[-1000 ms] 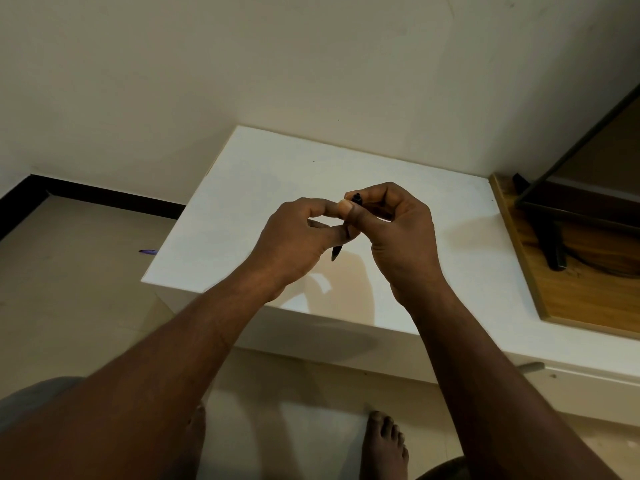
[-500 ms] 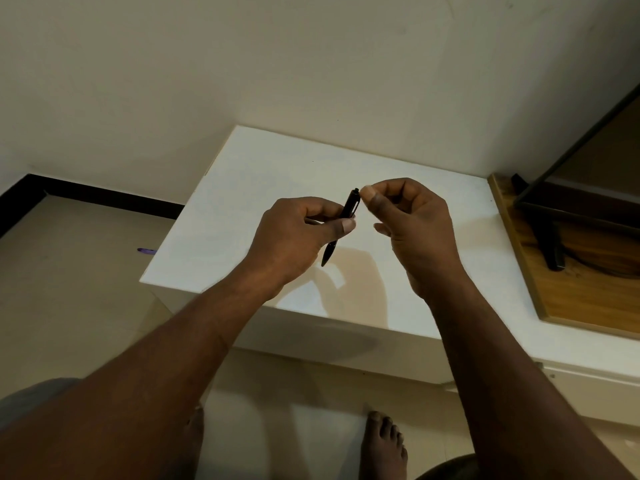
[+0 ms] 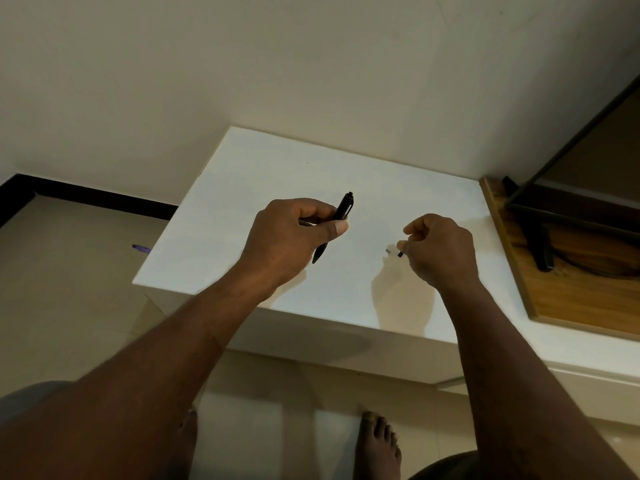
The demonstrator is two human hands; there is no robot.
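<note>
Head view. Both hands are raised over the white tabletop (image 3: 277, 168), well apart from each other.

- Left hand (image 3: 294, 233): fingers and thumb curled round a black pen (image 3: 344, 209), above the middle of the tabletop. The pen slants, clip end up toward the far edge, tip down toward the near edge.
- Right hand (image 3: 443, 251): nearer the right edge, fingertips pinched on a small dark piece (image 3: 400, 254). It is too small to name, possibly a part off the pen.
- Progress, judged: the pen looks partly dismantled, with one piece off. The barrel remains to be opened or refitted.
- Pen's look: slim, matte black, clip and push-button at the top, narrow tapered tip.
- Right of the tabletop: a wooden board (image 3: 571, 299).
</note>
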